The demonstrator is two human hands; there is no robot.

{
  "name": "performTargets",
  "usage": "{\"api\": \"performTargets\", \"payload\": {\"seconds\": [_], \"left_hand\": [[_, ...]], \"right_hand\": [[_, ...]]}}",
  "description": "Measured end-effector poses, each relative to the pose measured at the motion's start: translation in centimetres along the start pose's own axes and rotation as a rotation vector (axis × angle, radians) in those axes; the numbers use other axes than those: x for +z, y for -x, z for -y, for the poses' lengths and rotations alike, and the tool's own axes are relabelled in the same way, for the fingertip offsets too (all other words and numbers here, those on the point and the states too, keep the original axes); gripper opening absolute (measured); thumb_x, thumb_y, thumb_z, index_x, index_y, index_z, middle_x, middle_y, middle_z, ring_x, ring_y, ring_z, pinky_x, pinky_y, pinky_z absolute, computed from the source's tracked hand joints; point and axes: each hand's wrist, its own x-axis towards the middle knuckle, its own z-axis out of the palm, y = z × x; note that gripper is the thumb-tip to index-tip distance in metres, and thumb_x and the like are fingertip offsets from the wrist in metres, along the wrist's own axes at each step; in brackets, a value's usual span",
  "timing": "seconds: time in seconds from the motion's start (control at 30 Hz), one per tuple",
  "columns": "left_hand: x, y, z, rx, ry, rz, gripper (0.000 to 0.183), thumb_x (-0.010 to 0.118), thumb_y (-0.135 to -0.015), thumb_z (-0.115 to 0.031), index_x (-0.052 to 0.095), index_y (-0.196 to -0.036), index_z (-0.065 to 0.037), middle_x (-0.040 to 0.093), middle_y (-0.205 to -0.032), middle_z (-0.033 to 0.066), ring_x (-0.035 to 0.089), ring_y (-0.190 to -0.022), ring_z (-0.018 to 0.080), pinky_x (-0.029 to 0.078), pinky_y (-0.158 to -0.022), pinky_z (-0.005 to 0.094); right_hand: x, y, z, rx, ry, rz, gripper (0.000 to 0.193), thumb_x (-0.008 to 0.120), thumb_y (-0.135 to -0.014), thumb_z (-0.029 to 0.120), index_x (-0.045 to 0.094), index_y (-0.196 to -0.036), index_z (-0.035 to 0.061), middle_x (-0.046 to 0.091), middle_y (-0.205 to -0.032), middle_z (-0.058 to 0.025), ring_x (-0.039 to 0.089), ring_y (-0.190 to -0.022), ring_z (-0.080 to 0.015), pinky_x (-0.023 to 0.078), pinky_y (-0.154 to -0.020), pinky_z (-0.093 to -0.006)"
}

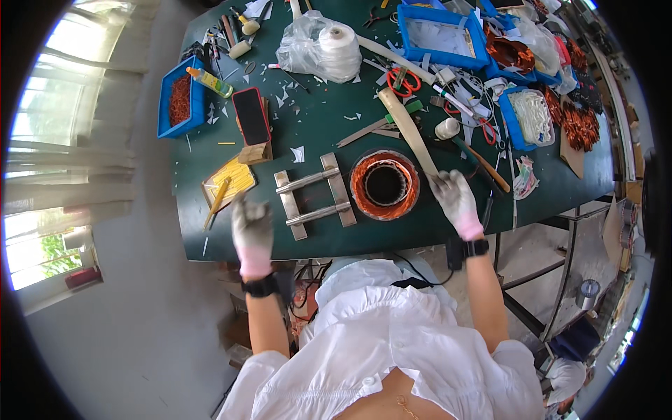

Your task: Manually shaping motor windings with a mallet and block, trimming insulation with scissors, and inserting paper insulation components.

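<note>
My right hand (458, 201), in a pale glove with a pink cuff, is closed around the near end of a long, flat, cream-coloured strip (408, 129). The strip slants away to the far left. Left of that hand, a ring-shaped stator with copper windings (357, 183) lies on the table, its round bore facing up. Beside the stator is a metal frame (288, 203) of two flat bars joined by two rods. My left hand (252, 222), gloved too, hovers near a stack of yellow strips (234, 178); motion smears its fingers, so their grip is unclear.
The green table (336, 248) holds a blue bin of reddish-brown pieces (168, 105), a phone (251, 115), a roll in clear plastic (338, 52) and red-handled scissors (404, 82). A wooden-handled tool (492, 173) lies right of my right hand. Blue bins (413, 54) and copper coils (581, 127) crowd the far right.
</note>
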Motion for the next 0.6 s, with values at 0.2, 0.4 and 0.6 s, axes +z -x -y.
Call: {"api": "performTargets", "payload": {"seconds": [0.2,0.4,0.6], "left_hand": [[-3.0,4.7,5.0,-0.309,-0.717,0.222,0.045,0.049,-0.094,-0.033,0.043,-0.127,-0.002,0.053,-0.115,0.0093,0.051,-0.106,0.0197,0.038,-0.097,0.0319],[7.2,-1.5,15.4,-0.121,-0.586,0.504,0.052,0.057,-0.091,-0.021,0.037,-0.132,0.004,0.05,-0.125,0.0129,0.047,-0.114,0.0172,0.037,-0.1,0.0302],[6.4,-2.8,13.9,-0.093,-0.54,0.554,0.033,0.036,-0.1,-0.028,0.055,-0.108,-0.002,0.055,-0.122,0.0126,0.051,-0.111,0.0169,0.037,-0.098,0.0307]], "right_hand": [[-1.0,2.8,-1.5,0.108,0.384,-0.053,0.063,0.039,-0.094,0.051,0.033,-0.138,0.005,0.036,-0.139,-0.015,0.035,-0.13,-0.0243,0.028,-0.107,-0.0404],[5.6,-6.0,-2.1,0.098,0.753,0.345,0.054,0.047,-0.095,0.038,0.038,-0.133,0.0,0.047,-0.13,-0.0105,0.044,-0.122,-0.0178,0.032,-0.105,-0.0293],[8.0,-5.9,-0.3,0.137,0.585,0.258,0.031,0.051,-0.094,0.029,0.054,-0.108,0.0015,0.055,-0.12,-0.0095,0.052,-0.111,-0.0153,0.039,-0.099,-0.0271]]}}
